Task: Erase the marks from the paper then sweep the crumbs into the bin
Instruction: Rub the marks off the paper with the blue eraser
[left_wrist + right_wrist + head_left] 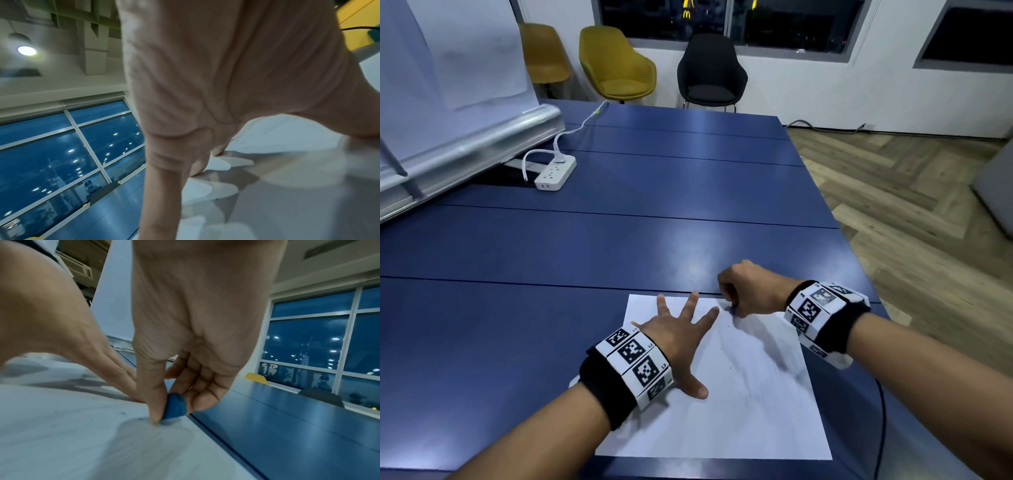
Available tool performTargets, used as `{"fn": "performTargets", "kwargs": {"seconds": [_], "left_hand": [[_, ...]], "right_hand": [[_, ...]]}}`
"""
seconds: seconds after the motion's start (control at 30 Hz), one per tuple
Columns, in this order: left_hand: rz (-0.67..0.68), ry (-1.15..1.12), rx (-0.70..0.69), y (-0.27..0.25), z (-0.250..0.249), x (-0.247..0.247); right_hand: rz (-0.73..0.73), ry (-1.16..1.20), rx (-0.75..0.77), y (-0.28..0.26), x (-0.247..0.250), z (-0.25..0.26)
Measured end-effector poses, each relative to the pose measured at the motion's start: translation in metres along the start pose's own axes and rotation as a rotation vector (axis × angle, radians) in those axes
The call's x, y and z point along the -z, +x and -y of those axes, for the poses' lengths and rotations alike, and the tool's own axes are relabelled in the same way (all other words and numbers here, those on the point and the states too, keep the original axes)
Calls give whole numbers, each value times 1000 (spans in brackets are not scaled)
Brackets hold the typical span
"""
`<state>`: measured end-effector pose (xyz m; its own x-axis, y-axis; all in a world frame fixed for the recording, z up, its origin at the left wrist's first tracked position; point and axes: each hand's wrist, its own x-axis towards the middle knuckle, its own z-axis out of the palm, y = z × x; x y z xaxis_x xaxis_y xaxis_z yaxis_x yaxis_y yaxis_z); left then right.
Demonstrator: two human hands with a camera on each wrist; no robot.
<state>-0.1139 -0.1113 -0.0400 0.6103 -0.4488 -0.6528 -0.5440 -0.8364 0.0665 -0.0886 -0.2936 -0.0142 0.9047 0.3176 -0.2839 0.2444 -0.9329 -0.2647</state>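
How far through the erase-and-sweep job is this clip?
Mid-erasing. The left hand presses the paper flat while the right hand pinches a blue eraser at its far edge. Faint smudges and specks remain on the sheet. Sweeping is not yet begun; no bin is in view.

An office meeting room at night: a long blue bench (654, 192), yellow chairs (616, 65) and a black chair (710, 70) along the far wall, a flip chart (448, 68) at upper left, a white power strip (555, 173), dark windows (791, 20), wood-pattern floor (914, 205).
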Motion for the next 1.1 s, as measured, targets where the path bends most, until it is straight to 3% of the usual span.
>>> {"fn": "performTargets", "kwargs": {"seconds": [0.17,0.3,0.47,0.63,0.77,0.93,1.03,1.1], "left_hand": [[-3,-14,2,-1,-1,2],[11,17,1,0,-2,3],[11,29,5,-2,-7,5],[15,-6,1,0,-4,4],[14,-38,-8,-1,-3,2],[16,-45,-10,-1,-3,1],[27,-46,-14,1,-1,1],[28,-48,-23,4,1,0]], "right_hand": [[147,32,82,-11,-7,7],[12,62,24,-3,-1,1],[133,130,109,-18,-11,8],[1,156,76,-17,-10,6],[186,166,142,-34,-22,17],[62,223,87,-36,-23,14],[189,199,121,-49,-29,21],[183,222,106,-47,-25,23]]}}
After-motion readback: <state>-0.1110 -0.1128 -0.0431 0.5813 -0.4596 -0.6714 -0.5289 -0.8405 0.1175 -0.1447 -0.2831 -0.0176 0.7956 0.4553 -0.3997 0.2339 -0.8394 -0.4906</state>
